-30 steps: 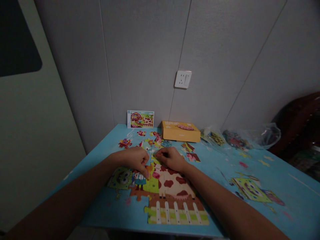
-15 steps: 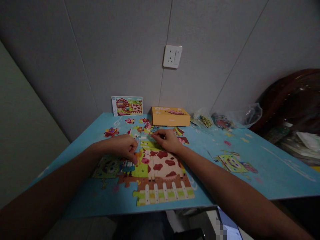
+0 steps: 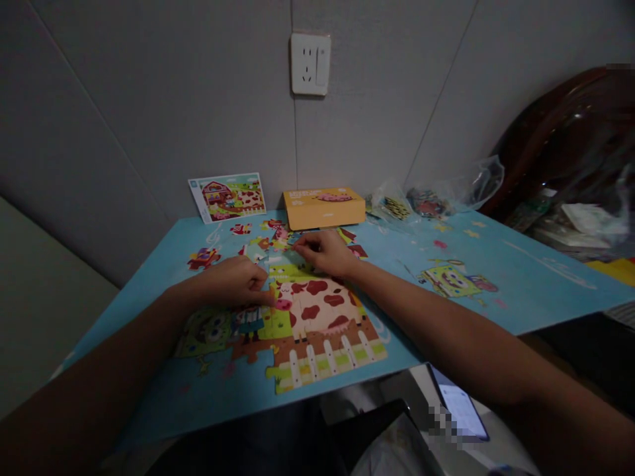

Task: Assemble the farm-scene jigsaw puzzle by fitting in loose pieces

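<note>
A partly joined jigsaw puzzle (image 3: pixel 322 311) lies on the table, showing a spotted cow above a white fence. My left hand (image 3: pixel 238 281) rests at its left side, fingers curled, thumb stretched onto the pieces by the cow's nose. My right hand (image 3: pixel 325 254) is at the puzzle's upper edge, thumb and forefinger pinched at a pale puzzle piece (image 3: pixel 282 262), mostly hidden by the fingers. Loose puzzle pieces lie beyond the hands, among them a purple and red one (image 3: pixel 203 258) and a red one (image 3: pixel 241 229).
A picture card (image 3: pixel 231 197) of the farm scene leans on the wall beside an orange box (image 3: pixel 325 210). Clear plastic bags of pieces (image 3: pixel 397 208) stand to the right on the blue table mat (image 3: pixel 520 291). Below the front edge is a lit phone (image 3: pixel 459 403).
The camera view has tilted and shifted. My left thumb has come closer to the cow's nose, lying flatter on the puzzle. My right hand keeps its pinch at the upper edge.
</note>
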A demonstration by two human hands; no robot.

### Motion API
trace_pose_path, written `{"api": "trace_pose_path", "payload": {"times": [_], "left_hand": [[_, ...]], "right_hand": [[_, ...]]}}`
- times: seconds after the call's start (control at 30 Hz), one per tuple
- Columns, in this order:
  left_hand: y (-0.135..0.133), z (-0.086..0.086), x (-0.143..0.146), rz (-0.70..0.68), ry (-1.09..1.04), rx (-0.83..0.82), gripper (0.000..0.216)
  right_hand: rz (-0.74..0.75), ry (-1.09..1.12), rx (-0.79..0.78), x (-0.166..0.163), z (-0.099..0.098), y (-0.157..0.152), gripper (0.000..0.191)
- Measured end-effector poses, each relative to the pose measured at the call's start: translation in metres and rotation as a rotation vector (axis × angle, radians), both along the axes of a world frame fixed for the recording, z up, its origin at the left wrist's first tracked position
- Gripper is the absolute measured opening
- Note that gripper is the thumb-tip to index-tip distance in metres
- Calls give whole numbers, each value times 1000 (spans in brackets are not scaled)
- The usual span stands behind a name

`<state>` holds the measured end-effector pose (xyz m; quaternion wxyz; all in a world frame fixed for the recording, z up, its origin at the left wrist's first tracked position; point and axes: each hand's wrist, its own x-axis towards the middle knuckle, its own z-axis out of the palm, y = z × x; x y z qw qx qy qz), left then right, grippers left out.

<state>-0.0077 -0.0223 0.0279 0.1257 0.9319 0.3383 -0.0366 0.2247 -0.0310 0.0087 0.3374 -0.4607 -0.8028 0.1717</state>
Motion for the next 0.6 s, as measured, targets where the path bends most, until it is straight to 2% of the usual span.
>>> {"api": "trace_pose_path", "payload": {"times": [0.2, 0.4, 0.6], "left_hand": [[8, -5, -6, 19, -68, 110, 51], [19, -13, -14, 34, -233, 225, 52], [21, -15, -16, 49, -324, 265, 50]], "right_hand": [[21, -130, 135, -5, 5, 5, 22], [54, -301, 248, -11, 5, 16, 25], [52, -344, 327, -14, 13, 7, 29]]}}
